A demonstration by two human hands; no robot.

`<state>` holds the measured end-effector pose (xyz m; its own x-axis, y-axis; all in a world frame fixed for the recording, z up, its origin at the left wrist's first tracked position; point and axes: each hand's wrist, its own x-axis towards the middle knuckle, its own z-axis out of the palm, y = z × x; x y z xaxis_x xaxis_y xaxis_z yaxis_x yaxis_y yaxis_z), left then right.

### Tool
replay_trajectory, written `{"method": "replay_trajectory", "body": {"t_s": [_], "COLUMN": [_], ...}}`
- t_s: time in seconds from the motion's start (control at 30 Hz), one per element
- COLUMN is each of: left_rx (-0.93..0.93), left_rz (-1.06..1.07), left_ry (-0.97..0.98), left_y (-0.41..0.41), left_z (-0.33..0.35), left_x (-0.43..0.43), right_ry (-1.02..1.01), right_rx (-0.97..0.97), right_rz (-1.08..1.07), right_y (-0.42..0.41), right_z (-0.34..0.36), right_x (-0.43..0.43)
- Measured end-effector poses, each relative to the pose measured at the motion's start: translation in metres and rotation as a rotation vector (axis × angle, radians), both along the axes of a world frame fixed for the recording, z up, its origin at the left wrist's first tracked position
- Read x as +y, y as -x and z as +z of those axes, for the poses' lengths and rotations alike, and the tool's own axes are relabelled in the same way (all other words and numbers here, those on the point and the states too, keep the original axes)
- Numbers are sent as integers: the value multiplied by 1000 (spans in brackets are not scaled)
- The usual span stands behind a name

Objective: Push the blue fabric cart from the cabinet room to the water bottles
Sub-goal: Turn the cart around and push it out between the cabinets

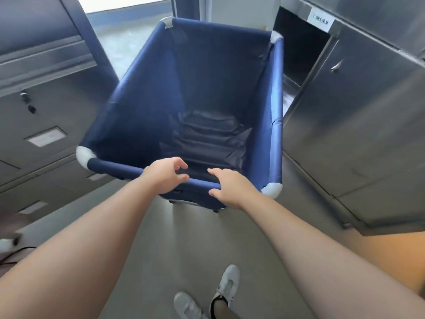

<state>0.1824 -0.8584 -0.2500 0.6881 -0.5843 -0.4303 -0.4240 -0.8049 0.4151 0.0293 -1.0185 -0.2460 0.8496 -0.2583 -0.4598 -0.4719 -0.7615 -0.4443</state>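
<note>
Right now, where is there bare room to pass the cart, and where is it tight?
Open floor lies ahead, past the blue cart. Tight on the right: its rim nears the steel cabinet. A narrow gap separates it from the left cabinets.

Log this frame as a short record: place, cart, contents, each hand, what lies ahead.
place: aisle between steel cabinets
cart: blue fabric cart, white corner joints, top open
contents: none seen; only dark creased lining at the bottom
left hand: left hand on the near rail, fingers loosely curled over it
right hand: right hand on the same rail, fingers spread, not closed
ahead: bright doorway; no water bottles visible
</note>
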Motion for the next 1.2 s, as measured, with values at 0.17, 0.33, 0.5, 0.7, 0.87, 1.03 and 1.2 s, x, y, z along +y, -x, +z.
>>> {"method": "replay_trajectory", "body": {"t_s": [0.17, 0.33, 0.5, 0.7, 0.87, 1.03, 1.2], "left_rx": [-173, -307, -405, -396, -344, -327, -332], "left_rz": [-205, -208, -229, -286, -311, -325, -341], "left_ry": [-217, -178, -158, -215, -244, -255, -279], "left_y": [0, -8, -3, 10, 23, 39, 53], "left_z": [-39, -67, -78, -75, -73, -68, -64], "left_x": [14, 17, 24, 44, 67, 89, 114], "right_ry": [86, 200, 207, 92, 44, 58, 72], "right_rx": [63, -8, -35, -46, -23, -17, -36], "right_rz": [13, 10, 3, -20, -12, 2, -38], "right_y": [-4, -3, 1, 18, 35, 52, 70], "right_z": [-33, -52, -56, -56, -54, -53, -52], "right_x": [9, 17, 26, 43, 67, 93, 125]}}
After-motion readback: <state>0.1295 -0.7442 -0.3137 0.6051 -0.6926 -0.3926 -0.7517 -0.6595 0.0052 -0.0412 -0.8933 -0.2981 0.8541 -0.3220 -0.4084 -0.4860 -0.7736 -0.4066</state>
